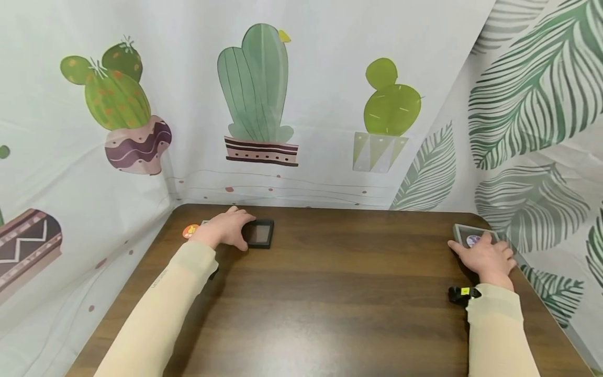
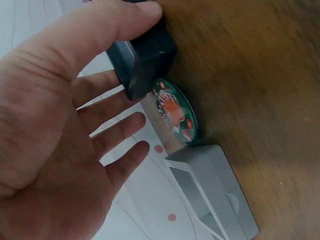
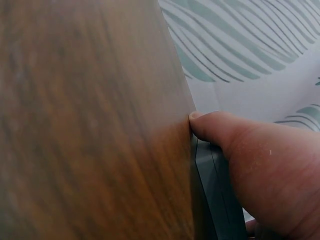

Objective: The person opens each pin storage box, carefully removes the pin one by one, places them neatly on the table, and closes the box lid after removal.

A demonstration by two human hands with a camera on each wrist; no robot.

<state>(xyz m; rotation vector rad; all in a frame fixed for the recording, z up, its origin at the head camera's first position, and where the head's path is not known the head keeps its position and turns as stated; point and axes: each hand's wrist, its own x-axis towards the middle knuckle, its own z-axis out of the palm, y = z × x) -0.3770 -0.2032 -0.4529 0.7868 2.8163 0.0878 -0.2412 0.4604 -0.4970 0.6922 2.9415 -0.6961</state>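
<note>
At the back left of the table, my left hand [image 1: 223,229] grips a shallow black tray [image 1: 266,234]; its thumb lies on one side and some fingertips are behind it. Beside it, the left wrist view shows a round green badge [image 2: 175,110] with an orange figure and a light grey tray [image 2: 232,205]. A round orange badge [image 1: 190,231] is left of that hand. At the back right, my right hand [image 1: 489,259] spans a grey tray [image 1: 464,229] with a round purple badge [image 1: 473,240] inside. In the right wrist view its thumb touches near the table edge; its other fingers are mostly hidden.
The brown wooden table [image 1: 330,293] stretches between the hands. A white curtain [image 1: 325,94] with cactus prints hangs at the back and left, and a leaf-print one [image 1: 532,120] at the right. A black strap device [image 1: 464,295] sits at the right wrist.
</note>
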